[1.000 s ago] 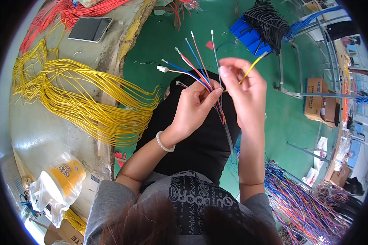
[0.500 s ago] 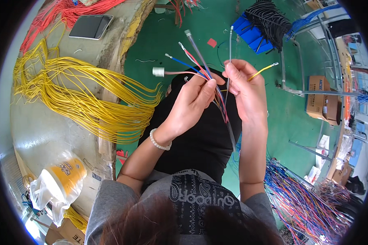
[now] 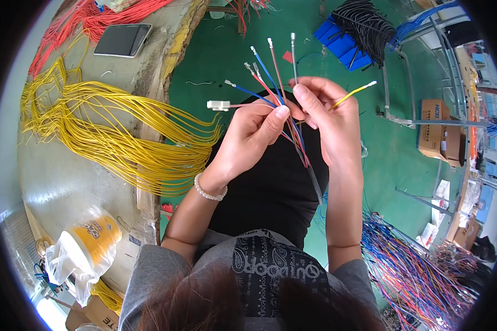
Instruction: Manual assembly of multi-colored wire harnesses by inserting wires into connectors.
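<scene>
Over my lap, my left hand (image 3: 258, 129) is closed with its thumb pressed on a bundle of wires (image 3: 305, 160). Red, blue and brown wires with metal terminals fan out above that thumb. One pinkish wire ends in a white plastic connector (image 3: 218, 105) to the left. My right hand (image 3: 327, 113), close beside it, pinches a grey wire (image 3: 295, 60) that stands up between thumb and fingers. A yellow wire (image 3: 354, 95) with a metal terminal sticks out past the same hand's fingers. Below both hands, the bundle runs down into a dark sleeve; the fingers hide where the wires cross.
Many yellow wires (image 3: 149, 146) hang over the edge of the table (image 3: 49, 171) at left. On it are a phone (image 3: 122, 40), red wires (image 3: 83, 22) and a bagged yellow cup (image 3: 94, 240). A blue bin (image 3: 337, 41), cardboard box (image 3: 437, 129) and heaped coloured wires (image 3: 403, 270) are at right.
The grey wire in my right hand has shifted left, towards the other wires. A blue and a brown wire now stand apart above my left hand, where a grey piece leaned before.
</scene>
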{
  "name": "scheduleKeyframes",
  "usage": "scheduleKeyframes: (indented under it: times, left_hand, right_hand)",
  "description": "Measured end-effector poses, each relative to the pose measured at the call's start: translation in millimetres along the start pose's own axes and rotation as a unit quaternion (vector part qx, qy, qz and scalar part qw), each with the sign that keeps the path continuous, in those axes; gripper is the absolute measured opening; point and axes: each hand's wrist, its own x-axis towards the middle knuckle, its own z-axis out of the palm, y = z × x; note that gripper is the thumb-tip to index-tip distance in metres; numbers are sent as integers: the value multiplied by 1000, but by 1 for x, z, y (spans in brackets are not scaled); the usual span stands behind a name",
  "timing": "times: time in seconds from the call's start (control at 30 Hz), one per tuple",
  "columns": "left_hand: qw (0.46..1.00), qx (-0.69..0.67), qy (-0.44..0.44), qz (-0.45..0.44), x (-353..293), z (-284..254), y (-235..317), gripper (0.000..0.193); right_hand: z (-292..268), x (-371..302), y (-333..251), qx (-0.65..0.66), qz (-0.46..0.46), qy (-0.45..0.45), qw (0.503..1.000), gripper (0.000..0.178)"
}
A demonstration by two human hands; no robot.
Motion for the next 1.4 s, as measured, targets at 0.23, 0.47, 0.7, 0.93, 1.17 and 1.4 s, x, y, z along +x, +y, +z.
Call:
scheduleKeyframes:
  times: [0.23, 0.47, 0.7, 0.93, 1.17, 1.4]
  left_hand:
    - [1000, -22, -9, 2, -1, -4, -3, 33]
    - [998, -56, -37, -16, -1, -9, 0, 32]
    - [994, -86, -70, -25, -3, -10, 3, 32]
    - [992, -91, -84, -30, -1, -15, 7, 33]
    - [999, 33, 13, 20, -2, -16, 16, 25]
    - [997, -70, 31, 14, 2, -19, 15, 16]
  right_hand:
    - [0, -1, -3, -25, -12, -14, 1000, 17]
    - [1, -2, -6, -28, -15, -37, 999, 16]
    - [6, -1, -9, -7, -23, -65, 998, 18]
    - [3, 0, -10, 6, 11, -91, 996, 19]
    - [6, 1, -10, -5, 23, -83, 996, 16]
    - [8, 1, -9, -10, 20, -58, 998, 17]
